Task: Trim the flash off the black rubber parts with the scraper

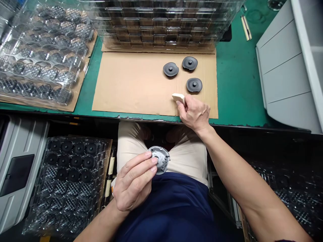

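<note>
My left hand (136, 178) is closed on a round dark grey plastic cover (163, 160), holding it over my lap. The face turned up to me shows small posts and holes; my fingers hide its left side. At the table's front edge, my right hand (193, 111) grips a cream-coloured block (178, 97) whose lower part is hidden in the fist. Just beyond that hand, a dark cover (194, 85) with a central knob lies on the cardboard sheet (131, 84). Two similar pieces, one dark cover (171, 69) and another dark cover (189, 63), lie behind it.
Stacked clear trays (156, 27) stand at the back of the green table (234, 84). More clear trays (40, 60) with parts sit at left. A grey bin (285, 67) stands at right. Below left, a tray stack (70, 188) holds dark covers.
</note>
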Demonstrator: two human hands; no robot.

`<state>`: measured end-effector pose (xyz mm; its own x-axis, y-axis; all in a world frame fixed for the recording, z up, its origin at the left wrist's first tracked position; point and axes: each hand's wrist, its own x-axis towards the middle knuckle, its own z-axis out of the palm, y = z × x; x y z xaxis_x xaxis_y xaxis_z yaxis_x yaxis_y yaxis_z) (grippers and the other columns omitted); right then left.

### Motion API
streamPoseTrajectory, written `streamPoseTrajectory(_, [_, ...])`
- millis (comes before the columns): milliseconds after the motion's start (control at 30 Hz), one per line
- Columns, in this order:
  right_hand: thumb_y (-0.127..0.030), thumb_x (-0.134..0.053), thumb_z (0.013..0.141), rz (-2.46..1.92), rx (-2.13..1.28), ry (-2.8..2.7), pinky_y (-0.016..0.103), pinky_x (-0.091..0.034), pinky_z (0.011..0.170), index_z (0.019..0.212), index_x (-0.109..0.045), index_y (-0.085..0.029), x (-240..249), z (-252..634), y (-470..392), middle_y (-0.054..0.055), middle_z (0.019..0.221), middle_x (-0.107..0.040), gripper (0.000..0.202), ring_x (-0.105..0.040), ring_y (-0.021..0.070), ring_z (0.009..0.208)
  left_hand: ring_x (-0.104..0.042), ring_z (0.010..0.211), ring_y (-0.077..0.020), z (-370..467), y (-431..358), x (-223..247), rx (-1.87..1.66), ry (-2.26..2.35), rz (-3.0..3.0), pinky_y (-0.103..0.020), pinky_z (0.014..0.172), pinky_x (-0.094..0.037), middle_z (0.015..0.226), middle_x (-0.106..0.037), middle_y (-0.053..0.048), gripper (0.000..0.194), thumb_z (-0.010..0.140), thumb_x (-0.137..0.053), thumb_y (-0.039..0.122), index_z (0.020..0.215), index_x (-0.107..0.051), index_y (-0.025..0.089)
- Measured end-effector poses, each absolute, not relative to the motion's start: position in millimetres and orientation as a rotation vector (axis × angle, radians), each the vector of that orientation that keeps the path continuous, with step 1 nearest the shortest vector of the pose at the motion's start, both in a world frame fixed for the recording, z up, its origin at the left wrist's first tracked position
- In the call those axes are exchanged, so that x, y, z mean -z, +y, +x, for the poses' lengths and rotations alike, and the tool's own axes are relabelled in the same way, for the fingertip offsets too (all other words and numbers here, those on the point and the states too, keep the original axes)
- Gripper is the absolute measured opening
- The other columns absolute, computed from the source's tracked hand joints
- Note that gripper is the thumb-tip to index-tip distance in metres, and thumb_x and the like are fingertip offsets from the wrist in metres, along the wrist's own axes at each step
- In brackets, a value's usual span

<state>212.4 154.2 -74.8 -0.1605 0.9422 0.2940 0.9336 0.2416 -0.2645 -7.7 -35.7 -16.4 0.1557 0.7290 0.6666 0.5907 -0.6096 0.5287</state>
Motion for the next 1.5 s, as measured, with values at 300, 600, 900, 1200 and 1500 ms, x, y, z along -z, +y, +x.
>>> streamPoseTrajectory(300, [-0.046,-0.046,0.102,-1.741,-0.043,-2.137,0.032,-0.017,0.06,0.085,-0.058,-0.019,74,212,154,0.006,0.077,-0.062,0.034,-0.051,0.0177,0.068,-0.076,0.096,-0.0266,2,-28,19,-1.585,1.43,1.911,-0.046,0.08,-0.067,0.105,-0.079,-0.009,0.048,0.074,-0.069,-0.017,0.112,-0.073,0.011])
streamPoseTrajectory(600, [-0.046,-0.049,0.101,-1.703,-0.027,-2.114,0.032,-0.016,0.059,0.083,-0.057,-0.019,76,213,154,0.003,0.074,-0.06,0.034,-0.047,0.015,0.065,-0.076,0.097,-0.0234,5,-32,22,-1.497,1.486,1.602,-0.043,0.087,-0.064,0.104,-0.078,-0.007,0.043,0.081,-0.067,-0.014,0.112,-0.071,0.015])
streamPoseTrajectory(900, [-0.046,-0.049,0.101,-1.705,-0.023,-2.111,0.032,-0.017,0.059,0.083,-0.057,-0.019,75,212,154,0.003,0.075,-0.061,0.034,-0.048,0.0147,0.066,-0.075,0.1,-0.0219,3,-31,22,-1.421,1.499,1.621,-0.04,0.09,-0.062,0.105,-0.078,-0.006,0.039,0.084,-0.067,-0.01,0.111,-0.071,0.017])
streamPoseTrajectory(1200, [-0.046,-0.049,0.101,-1.708,-0.024,-2.118,0.032,-0.017,0.058,0.082,-0.057,-0.019,75,213,154,0.004,0.075,-0.061,0.034,-0.05,0.0163,0.066,-0.074,0.101,-0.0221,4,-31,24,-1.406,1.498,1.612,-0.041,0.091,-0.062,0.105,-0.077,-0.005,0.039,0.085,-0.066,-0.008,0.114,-0.072,0.019])
streamPoseTrajectory(1500, [-0.047,-0.046,0.102,-1.717,-0.04,-2.123,0.032,-0.017,0.059,0.083,-0.056,-0.02,74,212,154,0.005,0.075,-0.06,0.035,-0.049,0.0166,0.066,-0.073,0.099,-0.0202,4,-30,25,-1.395,1.51,1.599,-0.038,0.088,-0.062,0.105,-0.076,-0.005,0.039,0.085,-0.067,-0.008,0.113,-0.072,0.018])
